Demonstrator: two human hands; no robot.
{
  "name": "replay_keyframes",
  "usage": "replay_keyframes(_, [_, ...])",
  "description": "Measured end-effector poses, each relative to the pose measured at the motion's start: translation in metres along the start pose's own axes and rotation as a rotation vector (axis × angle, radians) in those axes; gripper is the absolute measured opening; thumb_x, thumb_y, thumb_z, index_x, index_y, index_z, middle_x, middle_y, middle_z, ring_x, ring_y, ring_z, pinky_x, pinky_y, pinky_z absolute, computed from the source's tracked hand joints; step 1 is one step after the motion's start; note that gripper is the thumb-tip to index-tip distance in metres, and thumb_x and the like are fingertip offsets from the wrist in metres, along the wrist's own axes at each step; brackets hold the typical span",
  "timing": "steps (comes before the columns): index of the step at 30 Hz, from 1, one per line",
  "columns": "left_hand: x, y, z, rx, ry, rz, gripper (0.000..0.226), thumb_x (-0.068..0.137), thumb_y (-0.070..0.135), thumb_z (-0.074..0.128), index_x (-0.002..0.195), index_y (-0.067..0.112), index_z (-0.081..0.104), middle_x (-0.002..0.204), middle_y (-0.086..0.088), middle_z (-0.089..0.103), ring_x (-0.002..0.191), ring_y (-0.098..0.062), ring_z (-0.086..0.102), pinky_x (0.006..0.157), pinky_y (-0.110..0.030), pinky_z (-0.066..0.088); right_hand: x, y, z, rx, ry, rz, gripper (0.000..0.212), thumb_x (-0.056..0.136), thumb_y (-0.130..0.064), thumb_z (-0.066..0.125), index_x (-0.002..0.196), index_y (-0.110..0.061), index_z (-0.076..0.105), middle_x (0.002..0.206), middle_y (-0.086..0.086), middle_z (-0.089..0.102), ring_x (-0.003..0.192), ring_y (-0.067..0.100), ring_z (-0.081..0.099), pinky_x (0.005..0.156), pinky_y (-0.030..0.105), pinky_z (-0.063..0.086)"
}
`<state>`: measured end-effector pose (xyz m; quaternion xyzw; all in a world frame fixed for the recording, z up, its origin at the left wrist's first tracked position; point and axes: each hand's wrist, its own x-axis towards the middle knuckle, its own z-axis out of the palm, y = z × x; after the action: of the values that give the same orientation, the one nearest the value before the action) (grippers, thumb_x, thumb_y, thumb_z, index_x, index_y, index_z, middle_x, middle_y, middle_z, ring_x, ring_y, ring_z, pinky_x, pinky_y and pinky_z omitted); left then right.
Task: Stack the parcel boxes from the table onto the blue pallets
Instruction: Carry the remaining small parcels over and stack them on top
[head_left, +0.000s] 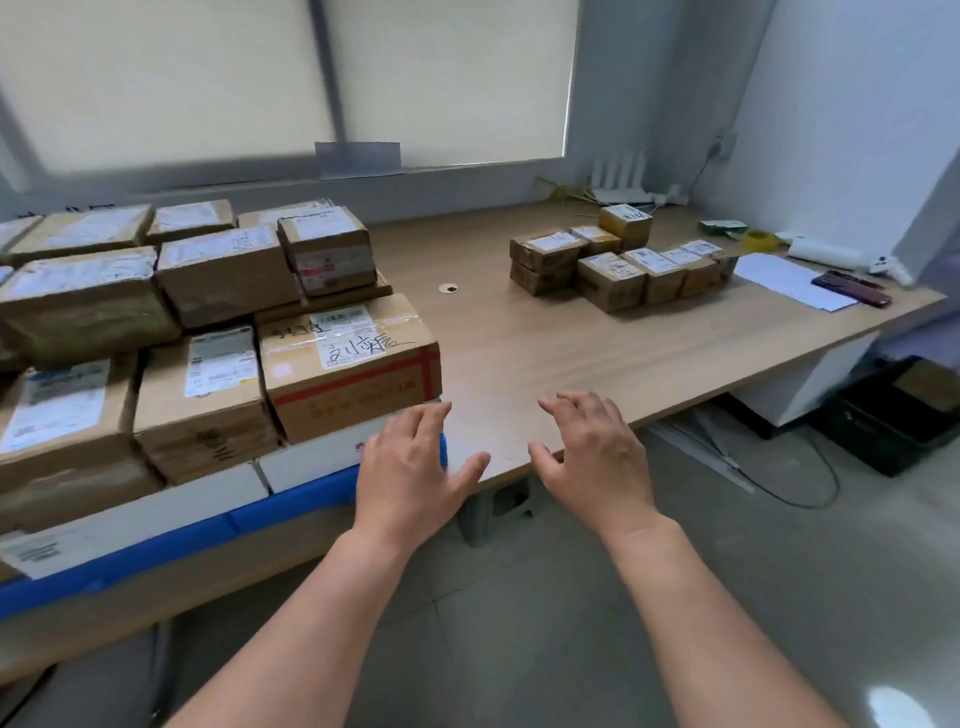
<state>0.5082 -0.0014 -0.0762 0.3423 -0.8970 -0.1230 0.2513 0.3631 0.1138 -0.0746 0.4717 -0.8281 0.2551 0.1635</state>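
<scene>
Left hand spread empty by stacked parcel boxes, right hand spread empty over table edge

A white sheet of paper lies flat, with a dark red phone at its right edge. Just behind the sheet sit a yellow tape roll and a white roll, and a green packet lies a little further back. Well behind it to the left, a white router stands under pale roller blinds. Below the sheet to the right, a black case rests on the floor.
</scene>
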Motion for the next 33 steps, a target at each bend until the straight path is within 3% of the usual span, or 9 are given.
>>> replay_keyframes(4, [0.023, 0.025, 0.024, -0.017, -0.056, 0.052, 0.071, 0.085, 0.061, 0.051, 0.143, 0.024, 0.034, 0.141, 0.002, 0.044, 0.130, -0.016, 0.038, 0.107, -0.035, 0.030, 0.000, 0.033, -0.002, -0.029, 0.013, 0.080, 0.047, 0.063, -0.018, 0.084, 0.107, -0.008, 0.069, 0.102, 0.013, 0.067, 0.091, 0.034, 0.064, 0.073, 0.040, 0.055])
replay_keyframes(11, [0.070, 0.063, 0.079, -0.068, -0.091, 0.100, 0.070, 0.085, 0.061, 0.051, 0.142, 0.023, 0.037, 0.139, 0.001, 0.046, 0.128, -0.018, 0.040, 0.104, -0.036, 0.030, 0.025, 0.090, -0.002, -0.092, -0.058, 0.173, 0.048, 0.080, -0.023, 0.070, 0.125, -0.010, 0.060, 0.123, 0.013, 0.059, 0.114, 0.032, 0.053, 0.092, 0.041, 0.046])
replay_keyframes(17, [0.123, 0.087, 0.120, -0.089, -0.164, 0.089, 0.069, 0.086, 0.060, 0.050, 0.143, 0.025, 0.034, 0.140, 0.003, 0.044, 0.128, -0.019, 0.039, 0.102, -0.032, 0.029, 0.065, 0.139, 0.000, -0.135, -0.105, 0.238, 0.049, 0.086, -0.027, 0.063, 0.133, -0.014, 0.054, 0.131, 0.008, 0.055, 0.121, 0.026, 0.047, 0.099, 0.037, 0.040])
replay_keyframes(33, [0.307, 0.099, 0.216, -0.036, -0.162, -0.009, 0.066, 0.086, 0.059, 0.050, 0.140, 0.022, 0.041, 0.135, 0.000, 0.049, 0.124, -0.021, 0.043, 0.097, -0.035, 0.033, 0.237, 0.256, 0.054, -0.155, -0.164, 0.246, 0.047, 0.086, -0.024, 0.063, 0.131, -0.012, 0.056, 0.127, 0.008, 0.057, 0.114, 0.028, 0.050, 0.095, 0.037, 0.041])
